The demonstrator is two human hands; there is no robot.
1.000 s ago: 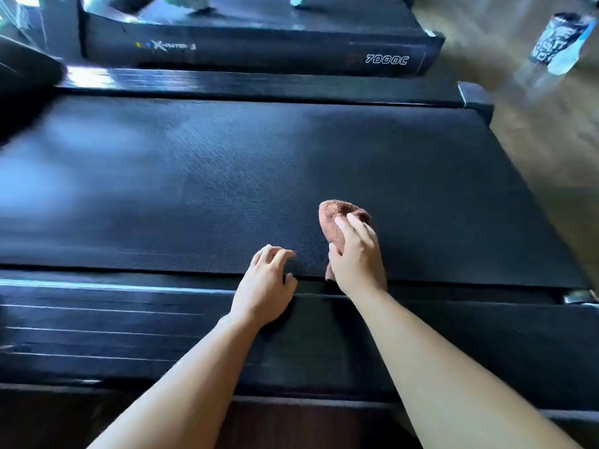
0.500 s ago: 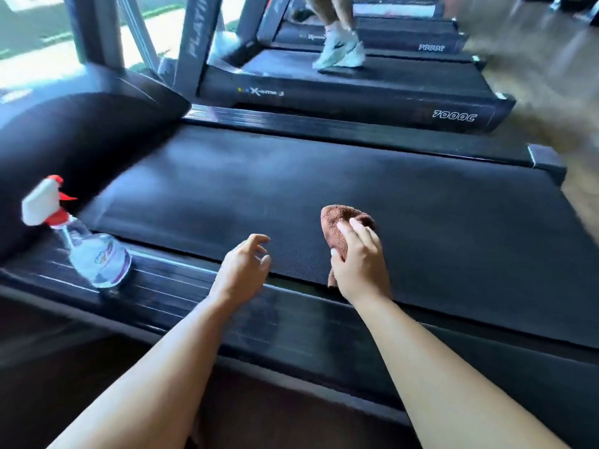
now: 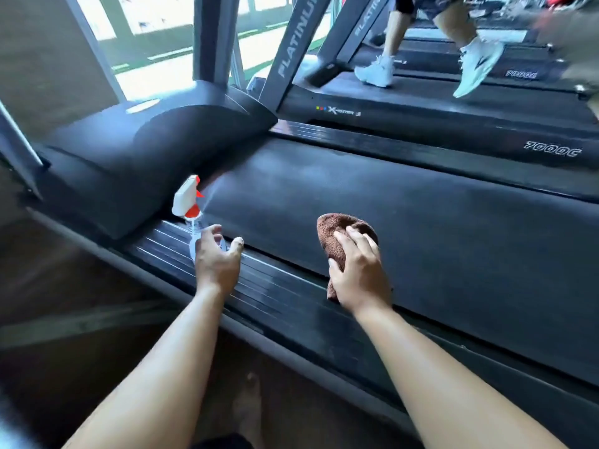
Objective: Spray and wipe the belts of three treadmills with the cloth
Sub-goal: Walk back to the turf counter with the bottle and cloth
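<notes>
The near treadmill's black belt (image 3: 421, 228) runs across the middle of the view. My right hand (image 3: 356, 273) lies on a bunched brown cloth (image 3: 329, 231) at the belt's near edge, fingers over the top and thumb against its side. A clear spray bottle (image 3: 186, 199) with a white and red trigger head stands on the ribbed side rail (image 3: 275, 286) to the left. My left hand (image 3: 217, 257) is at the bottle's body with fingers and thumb spread round it, not closed. The hand hides most of the bottle's body.
The treadmill's black motor cover (image 3: 146, 150) rises just left of the bottle, with grey uprights behind it. On the neighbouring treadmill (image 3: 453, 124) a person in white shoes (image 3: 376, 71) is walking. Dark floor lies below the rail.
My view has swung left and upward. My left hand has moved left along the rail from beside the cloth to the spray bottle. My right hand stays on the cloth.
</notes>
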